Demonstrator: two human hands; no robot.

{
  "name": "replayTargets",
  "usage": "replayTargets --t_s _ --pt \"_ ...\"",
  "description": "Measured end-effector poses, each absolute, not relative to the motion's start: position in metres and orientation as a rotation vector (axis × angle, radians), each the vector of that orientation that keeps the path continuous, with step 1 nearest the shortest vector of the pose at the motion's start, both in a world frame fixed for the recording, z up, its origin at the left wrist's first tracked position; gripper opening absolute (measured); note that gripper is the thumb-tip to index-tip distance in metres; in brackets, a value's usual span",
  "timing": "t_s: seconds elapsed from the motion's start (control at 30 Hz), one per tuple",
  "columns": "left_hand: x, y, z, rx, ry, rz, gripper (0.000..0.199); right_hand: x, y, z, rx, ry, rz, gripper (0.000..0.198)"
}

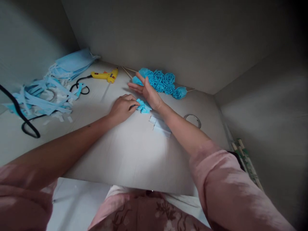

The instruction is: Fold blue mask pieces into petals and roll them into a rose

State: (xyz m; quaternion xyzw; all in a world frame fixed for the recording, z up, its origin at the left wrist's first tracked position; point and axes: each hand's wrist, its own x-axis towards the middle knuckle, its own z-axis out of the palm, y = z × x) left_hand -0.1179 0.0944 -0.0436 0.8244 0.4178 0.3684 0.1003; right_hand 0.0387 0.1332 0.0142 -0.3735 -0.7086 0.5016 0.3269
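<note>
Near the middle of the table, my left hand [123, 107] is closed, its fingertips at the edge of a small heap of blue cut pieces [144, 106]. Something thin and dark shows between its thumb and fingers, too small to name. My right hand [149, 93] is raised just beyond and right of the heap, fingers stretched out, nothing in it. Behind that hand lie several blue rolled flowers [157, 77] in a cluster, with thin sticks as stems. One more blue flower [179, 93] sits at the cluster's right end.
A yellow glue gun [106, 75] with a black cord lies at the back left. Beside it are stacked face masks [73, 62] and a tangle of light-blue strips [40, 94]. A white-blue folded piece [161, 127] and a tape ring [192, 121] lie near my right forearm. Walls enclose the table.
</note>
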Motion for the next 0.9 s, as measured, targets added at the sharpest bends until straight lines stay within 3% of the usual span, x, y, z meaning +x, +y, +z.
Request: replayTargets --t_s 0.2,0.33,0.5,0.6,0.77,0.9 --pt "-0.117 0.091 -0.04 2.363 1.253 1.135 0.023 0.052 0.14 0.027 -0.959 -2.0 1.083 0.062" --pt "-0.119 0.092 -0.037 2.247 1.241 1.152 0.025 0.053 0.143 0.005 -1.043 -2.266 0.731 0.061" --pt "-0.122 0.092 -0.036 2.207 1.237 1.134 0.025 0.047 0.145 -0.029 -1.085 -2.465 0.526 0.056" --pt "-0.122 0.093 -0.039 2.266 1.221 1.127 0.023 0.047 0.151 -0.031 -1.07 -2.449 0.57 0.059" --pt "-0.122 0.096 -0.045 2.348 1.185 1.108 0.024 0.059 0.155 0.005 -1.089 -2.182 0.928 0.067" --pt "-0.123 0.094 -0.044 2.394 1.195 1.134 0.024 0.071 0.141 0.045 -1.039 -2.147 0.902 0.063"
